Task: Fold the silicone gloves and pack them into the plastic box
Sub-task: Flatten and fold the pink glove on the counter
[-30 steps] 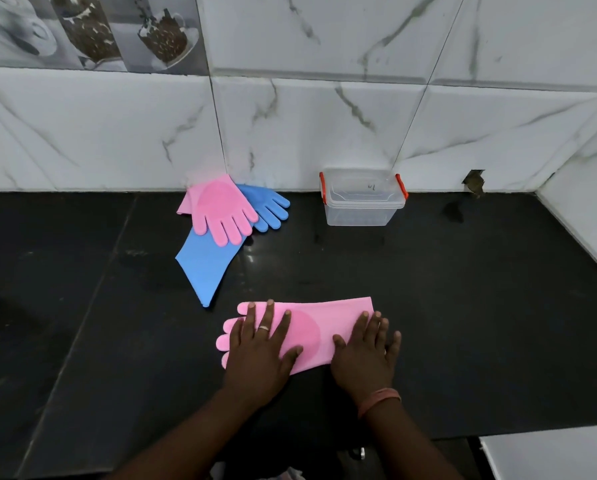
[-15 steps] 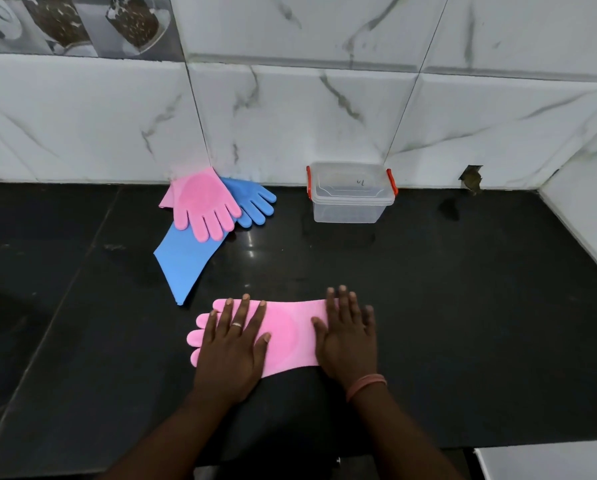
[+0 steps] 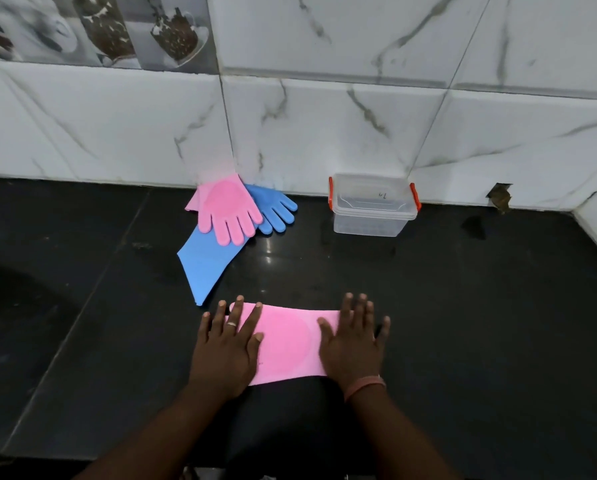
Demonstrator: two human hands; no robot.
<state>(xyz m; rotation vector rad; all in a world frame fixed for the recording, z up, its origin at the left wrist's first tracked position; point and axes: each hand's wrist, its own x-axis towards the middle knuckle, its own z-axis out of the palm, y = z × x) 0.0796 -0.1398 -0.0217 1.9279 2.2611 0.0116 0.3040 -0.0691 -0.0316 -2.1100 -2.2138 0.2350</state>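
Note:
A pink silicone glove [image 3: 286, 341] lies flat on the black counter near the front edge. My left hand [image 3: 226, 348] presses its left end with straight spread fingers, hiding the glove's fingers. On the cuff end at the right my right hand [image 3: 354, 344] lies flat too. A second pink glove [image 3: 229, 209] lies over a blue glove [image 3: 208, 268] by the back wall, and the fingers of another blue glove [image 3: 276, 209] stick out to its right. The clear plastic box [image 3: 373, 211] with orange clips stands against the wall, its lid on.
The black stone counter [image 3: 463, 306] ends at a white marble-tiled wall [image 3: 325, 133] behind and at the right. A small hole [image 3: 499, 197] shows in the wall base, right of the box.
The glove's fingers showed beyond my left hand at its left end before; they are now hidden under that hand. My right hand has slid left along the cuff. The camera view has shifted.

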